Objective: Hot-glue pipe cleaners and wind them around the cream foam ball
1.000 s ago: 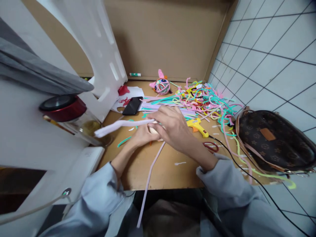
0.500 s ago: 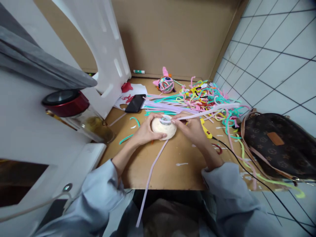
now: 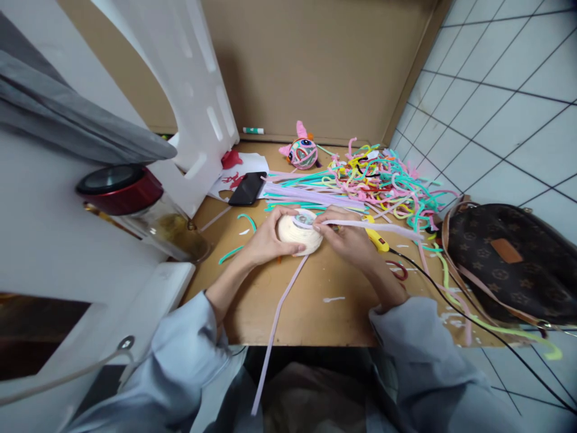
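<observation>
My left hand is wrapped round the left side of a cream ball with a ringed opening on top. My right hand pinches a pale lilac pipe cleaner at the ball's top rim; its free end sticks out to the right. From under the ball another lilac pipe cleaner runs down past the table's front edge. A yellow glue gun with a black cord lies just beyond my right hand, partly hidden by it.
Bundled and tangled pipe cleaners lie behind my hands. Around them are a pink-eared ball figure, a black phone, a glass bottle at left, red-handled scissors and a brown handbag at right.
The free end of the lilac pipe cleaner in my right hand has swung down and towards me. The ball's opening shows a little more; my left hand keeps its grip.
</observation>
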Motion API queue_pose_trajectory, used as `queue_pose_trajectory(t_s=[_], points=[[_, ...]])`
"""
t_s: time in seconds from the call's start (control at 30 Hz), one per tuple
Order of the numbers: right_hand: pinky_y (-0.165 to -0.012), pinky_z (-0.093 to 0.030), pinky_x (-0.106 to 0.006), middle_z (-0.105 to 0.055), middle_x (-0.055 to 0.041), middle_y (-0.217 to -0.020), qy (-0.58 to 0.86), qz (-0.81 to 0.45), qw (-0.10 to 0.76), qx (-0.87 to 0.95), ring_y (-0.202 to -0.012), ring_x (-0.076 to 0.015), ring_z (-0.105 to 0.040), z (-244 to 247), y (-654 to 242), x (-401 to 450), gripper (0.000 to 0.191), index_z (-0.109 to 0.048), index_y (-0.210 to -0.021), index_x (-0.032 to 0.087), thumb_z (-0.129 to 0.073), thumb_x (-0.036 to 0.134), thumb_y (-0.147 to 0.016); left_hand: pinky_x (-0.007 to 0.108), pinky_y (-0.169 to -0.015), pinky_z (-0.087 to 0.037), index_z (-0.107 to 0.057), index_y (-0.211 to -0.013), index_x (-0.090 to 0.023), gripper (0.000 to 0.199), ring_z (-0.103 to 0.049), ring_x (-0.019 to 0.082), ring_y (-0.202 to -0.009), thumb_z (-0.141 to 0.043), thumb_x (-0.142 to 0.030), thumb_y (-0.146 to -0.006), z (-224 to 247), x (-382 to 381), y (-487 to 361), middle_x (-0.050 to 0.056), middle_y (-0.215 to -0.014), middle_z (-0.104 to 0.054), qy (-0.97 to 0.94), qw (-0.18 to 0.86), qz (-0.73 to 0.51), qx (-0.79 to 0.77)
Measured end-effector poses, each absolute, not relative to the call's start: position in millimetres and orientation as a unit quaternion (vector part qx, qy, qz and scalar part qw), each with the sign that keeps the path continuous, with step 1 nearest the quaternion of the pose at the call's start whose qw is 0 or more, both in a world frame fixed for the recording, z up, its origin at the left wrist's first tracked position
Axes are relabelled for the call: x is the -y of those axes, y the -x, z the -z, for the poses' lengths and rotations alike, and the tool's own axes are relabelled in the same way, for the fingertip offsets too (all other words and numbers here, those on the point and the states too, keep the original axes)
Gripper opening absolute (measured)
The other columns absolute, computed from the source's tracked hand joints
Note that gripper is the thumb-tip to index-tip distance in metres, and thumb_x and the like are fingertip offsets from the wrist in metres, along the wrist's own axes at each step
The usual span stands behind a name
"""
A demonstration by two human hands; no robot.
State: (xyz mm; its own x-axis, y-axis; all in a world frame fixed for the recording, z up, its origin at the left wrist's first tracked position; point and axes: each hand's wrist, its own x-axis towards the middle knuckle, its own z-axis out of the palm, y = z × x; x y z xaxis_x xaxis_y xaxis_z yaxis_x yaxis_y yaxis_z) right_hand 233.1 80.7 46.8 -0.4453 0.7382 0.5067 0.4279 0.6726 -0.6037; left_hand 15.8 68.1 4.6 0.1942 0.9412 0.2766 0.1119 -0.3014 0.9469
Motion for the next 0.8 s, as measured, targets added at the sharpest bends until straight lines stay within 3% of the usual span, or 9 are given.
queue_pose_trajectory(t_s=[0.53,0.8], points=[[-0.08,-0.047,-0.033,-0.074,-0.0072,-0.094,0.31,-0.175,0.352,0.866,-0.088,-0.0201,-0.066,-49.4,-232.3,-80.1,0.024,-0.077,-0.091,0.021,-0.054,0.025,-0.097,0.052,-0.115,-0.041,-0.053,-0.117,-0.022,0.075,-0.056,0.035,-0.134,-0.092,-0.036,-0.056,-5.3,-67.6,-13.9,0.015,-0.146,-0.056,-0.664,0.412,-0.469,-0.41],[-0.078,-0.035,-0.033,-0.069,-0.0057,-0.094,0.317,-0.119,0.322,0.884,-0.088,-0.0191,-0.059,-49.2,-228.4,-79.7,0.027,-0.078,-0.1,0.023,-0.051,0.019,-0.099,0.049,-0.112,-0.044,-0.053,-0.119,-0.022,0.074,-0.057,0.034,-0.132,-0.091,-0.041,-0.059,-4.9,-68.3,-11.9,0.014,-0.147,-0.056,-0.67,0.414,-0.464,-0.405]])
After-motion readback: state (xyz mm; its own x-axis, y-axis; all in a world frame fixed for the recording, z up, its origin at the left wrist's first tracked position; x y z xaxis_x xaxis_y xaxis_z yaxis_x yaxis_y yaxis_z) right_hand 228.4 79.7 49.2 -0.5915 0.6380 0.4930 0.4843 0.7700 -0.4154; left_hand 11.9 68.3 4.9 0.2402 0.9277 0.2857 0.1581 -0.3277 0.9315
